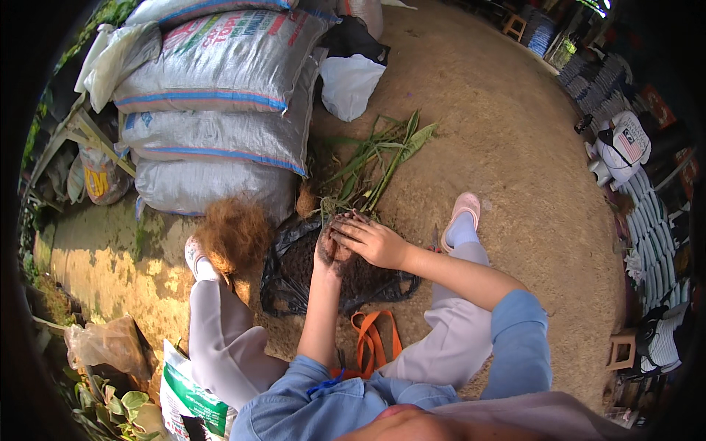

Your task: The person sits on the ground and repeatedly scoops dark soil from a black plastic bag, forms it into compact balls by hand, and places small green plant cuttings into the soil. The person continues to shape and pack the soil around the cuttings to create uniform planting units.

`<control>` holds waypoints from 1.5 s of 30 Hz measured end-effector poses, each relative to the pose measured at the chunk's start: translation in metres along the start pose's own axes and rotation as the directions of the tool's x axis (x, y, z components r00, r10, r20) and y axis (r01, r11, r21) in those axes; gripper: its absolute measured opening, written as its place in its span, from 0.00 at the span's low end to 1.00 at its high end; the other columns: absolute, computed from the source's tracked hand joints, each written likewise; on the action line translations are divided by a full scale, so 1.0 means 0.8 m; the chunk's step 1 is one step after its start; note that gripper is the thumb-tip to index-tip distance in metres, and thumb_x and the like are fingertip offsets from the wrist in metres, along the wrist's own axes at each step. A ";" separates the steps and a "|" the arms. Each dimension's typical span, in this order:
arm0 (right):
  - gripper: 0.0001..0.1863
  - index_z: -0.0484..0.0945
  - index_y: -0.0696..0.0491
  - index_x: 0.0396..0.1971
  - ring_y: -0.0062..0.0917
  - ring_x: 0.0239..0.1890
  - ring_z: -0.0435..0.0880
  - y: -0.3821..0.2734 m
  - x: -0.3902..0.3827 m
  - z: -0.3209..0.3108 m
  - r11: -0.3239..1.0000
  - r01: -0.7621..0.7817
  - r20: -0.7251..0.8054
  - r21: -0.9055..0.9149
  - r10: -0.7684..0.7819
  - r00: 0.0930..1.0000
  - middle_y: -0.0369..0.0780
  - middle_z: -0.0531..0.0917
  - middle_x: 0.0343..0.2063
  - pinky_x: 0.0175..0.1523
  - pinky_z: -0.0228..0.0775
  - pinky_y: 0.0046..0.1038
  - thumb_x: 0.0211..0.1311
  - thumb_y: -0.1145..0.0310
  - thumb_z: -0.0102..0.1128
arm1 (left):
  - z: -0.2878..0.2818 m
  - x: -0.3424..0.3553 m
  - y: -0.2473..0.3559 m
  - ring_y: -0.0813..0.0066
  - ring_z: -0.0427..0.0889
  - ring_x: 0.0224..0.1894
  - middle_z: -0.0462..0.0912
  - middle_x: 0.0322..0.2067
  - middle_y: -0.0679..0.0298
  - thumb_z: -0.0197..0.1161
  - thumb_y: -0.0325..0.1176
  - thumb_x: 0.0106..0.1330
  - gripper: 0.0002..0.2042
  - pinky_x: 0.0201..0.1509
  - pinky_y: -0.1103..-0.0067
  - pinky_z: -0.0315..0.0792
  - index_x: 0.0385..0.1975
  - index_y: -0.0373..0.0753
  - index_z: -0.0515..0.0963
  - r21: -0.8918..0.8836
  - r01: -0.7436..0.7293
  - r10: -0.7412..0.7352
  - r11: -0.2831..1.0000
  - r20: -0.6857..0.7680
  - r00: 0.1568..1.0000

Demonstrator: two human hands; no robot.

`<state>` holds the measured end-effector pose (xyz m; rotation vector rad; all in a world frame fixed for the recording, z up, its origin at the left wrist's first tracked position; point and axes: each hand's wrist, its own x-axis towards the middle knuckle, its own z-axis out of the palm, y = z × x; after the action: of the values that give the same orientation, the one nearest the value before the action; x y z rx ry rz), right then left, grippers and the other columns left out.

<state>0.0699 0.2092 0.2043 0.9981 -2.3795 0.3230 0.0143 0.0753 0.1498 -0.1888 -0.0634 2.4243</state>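
Over a heap of dark soil (365, 273), my two soil-smeared hands are pressed together. My left hand (332, 248) is turned palm inward with its fingers curled up, dark soil caked on it. Across its fingers lies my right hand (373, 241), fingers close together and bent over the left. What the hands enclose between them is hidden. The soil rests on a spread black plastic bag (294, 295) between my feet. Just beyond my fingertips lie green leafy plants (390, 153) with long stems, their lower ends near the hands. A brown tuft of coconut fibre (237, 229) sits to the left.
Stacked grey woven sacks (213, 132) stand at the far left, with a white bag (351, 87) beside them. An orange strap (373, 339) lies close to me. A green-and-white sack (187, 393) stands near left. Stacked goods and a white cap (624, 147) line the right side.
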 end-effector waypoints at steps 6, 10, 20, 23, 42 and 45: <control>0.23 0.71 0.62 0.50 0.37 0.56 0.71 -0.014 0.009 0.001 0.999 -0.019 0.052 -0.048 0.022 0.998 0.48 0.72 0.53 0.63 0.59 0.37 0.50 0.72 0.50 | 0.000 0.004 0.007 0.67 0.79 0.36 0.78 0.29 0.60 0.48 0.34 0.69 0.11 0.43 0.74 0.76 0.32 0.34 0.74 0.048 -0.081 0.083 0.996 -0.034 0.996; 0.22 0.72 0.62 0.48 0.35 0.56 0.72 -0.010 0.005 0.013 0.999 0.016 0.047 -0.045 -0.014 0.999 0.46 0.74 0.51 0.62 0.61 0.34 0.50 0.71 0.50 | -0.029 0.007 0.019 0.67 0.78 0.39 0.78 0.35 0.58 0.44 0.29 0.69 0.10 0.46 0.75 0.75 0.38 0.32 0.72 0.078 -0.068 0.065 0.995 0.048 0.997; 0.21 0.74 0.58 0.48 0.34 0.56 0.72 -0.009 0.019 -0.002 0.997 -0.079 -0.015 -0.020 0.079 0.997 0.45 0.74 0.52 0.61 0.62 0.33 0.52 0.71 0.49 | 0.023 -0.009 0.005 0.62 0.76 0.44 0.76 0.38 0.54 0.46 0.31 0.69 0.10 0.54 0.71 0.71 0.38 0.30 0.73 0.022 -0.082 0.081 0.996 0.050 0.995; 0.21 0.74 0.57 0.49 0.33 0.56 0.72 -0.014 0.022 -0.008 0.998 -0.015 0.015 -0.064 0.016 1.000 0.44 0.74 0.52 0.60 0.63 0.33 0.52 0.71 0.49 | 0.005 -0.008 0.016 0.62 0.77 0.43 0.76 0.38 0.54 0.45 0.30 0.69 0.11 0.52 0.72 0.73 0.39 0.30 0.72 -0.090 -0.038 0.052 0.995 0.161 0.986; 0.21 0.73 0.55 0.48 0.38 0.58 0.68 -0.028 0.011 0.008 0.980 -0.156 -0.019 0.125 0.159 0.987 0.45 0.72 0.53 0.61 0.60 0.37 0.53 0.65 0.58 | -0.020 0.010 0.025 0.74 0.77 0.28 0.77 0.27 0.67 0.50 0.38 0.67 0.09 0.34 0.75 0.75 0.28 0.42 0.72 0.257 -0.187 0.252 0.948 -0.249 0.935; 0.21 0.74 0.54 0.46 0.36 0.57 0.69 -0.026 0.014 0.004 0.984 -0.127 -0.020 0.125 0.131 0.991 0.43 0.74 0.50 0.61 0.59 0.38 0.49 0.65 0.60 | -0.026 0.009 0.038 0.77 0.75 0.22 0.76 0.23 0.69 0.49 0.38 0.67 0.10 0.26 0.80 0.74 0.24 0.44 0.70 0.150 -0.108 0.139 0.983 -0.214 0.967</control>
<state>0.0772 0.1872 0.2082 0.8887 -2.4286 0.5347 -0.0072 0.0569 0.1253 -0.4120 0.2233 2.5031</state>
